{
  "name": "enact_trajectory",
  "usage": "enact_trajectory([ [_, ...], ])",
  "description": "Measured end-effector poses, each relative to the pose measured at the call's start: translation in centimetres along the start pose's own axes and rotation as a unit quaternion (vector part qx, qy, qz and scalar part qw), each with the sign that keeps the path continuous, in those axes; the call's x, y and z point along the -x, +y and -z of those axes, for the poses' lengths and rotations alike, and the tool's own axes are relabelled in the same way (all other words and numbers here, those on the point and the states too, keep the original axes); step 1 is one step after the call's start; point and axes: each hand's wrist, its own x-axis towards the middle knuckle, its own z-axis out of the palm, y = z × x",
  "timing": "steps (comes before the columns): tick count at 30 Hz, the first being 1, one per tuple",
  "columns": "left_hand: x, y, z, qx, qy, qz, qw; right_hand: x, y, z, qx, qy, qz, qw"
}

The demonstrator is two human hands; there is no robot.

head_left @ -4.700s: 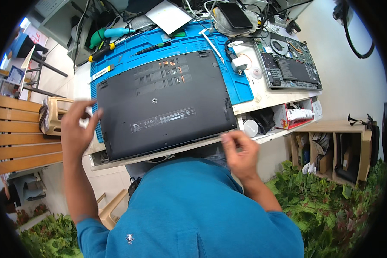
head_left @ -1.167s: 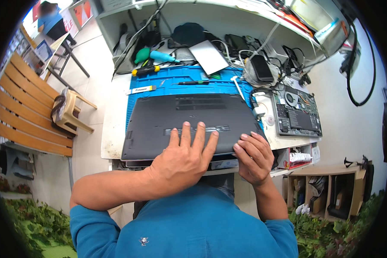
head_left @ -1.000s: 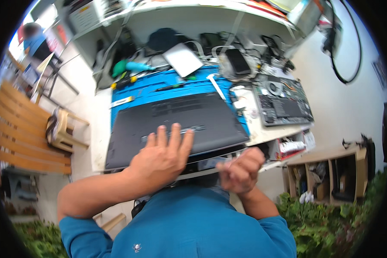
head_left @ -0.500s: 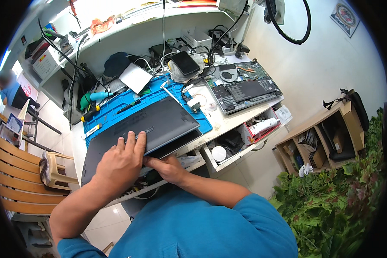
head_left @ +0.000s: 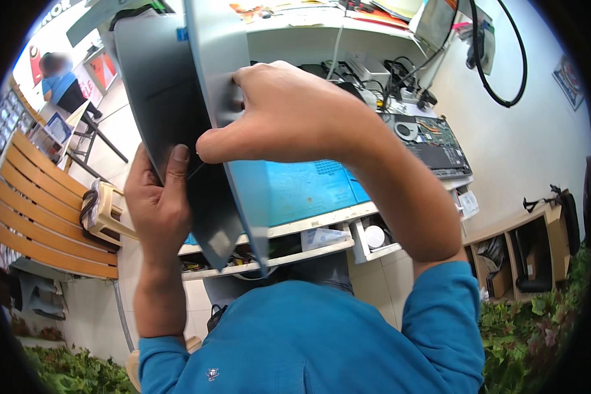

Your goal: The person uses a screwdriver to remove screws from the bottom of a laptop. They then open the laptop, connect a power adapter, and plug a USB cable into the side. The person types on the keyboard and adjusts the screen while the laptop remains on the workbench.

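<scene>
Opening the laptop point(head_left: 162, 75), it seems — left hand point(head_left: 161, 200), right hand point(head_left: 282, 111) each pinching one half — I'm needing steady grips next.

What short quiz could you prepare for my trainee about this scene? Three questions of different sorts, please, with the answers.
1. Which hand grips the left half of the held laptop?
2. True or false: the held laptop is lying flat and shut.
3. Fill in: right of the blue mat, an opened-up laptop shows a round ____.

Key:
1. The left hand.
2. False: upright, halves apart.
3. Fan.
</scene>
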Motion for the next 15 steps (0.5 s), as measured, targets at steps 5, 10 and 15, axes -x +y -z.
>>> enact_trajectory([
  [5, 1.8, -2.4, 0.2, 0.015, 0.109, 0.039, 0.993, -3.3, -1.3, -1.3, 0.041, -0.047, 0.037, 0.997],
  [10, 3.3, -3.3, 1.4, 0.064, 0.175, 0.090, 0.978, -5.3, -2.1, -1.9, 0.069, -0.081, 0.082, 0.991],
  [15, 6.0, -5.5, 3.0, 0.111, 0.213, 0.157, 0.958, -7.3, -1.0, 1.4, 0.024, -0.150, 0.066, 0.986],
])
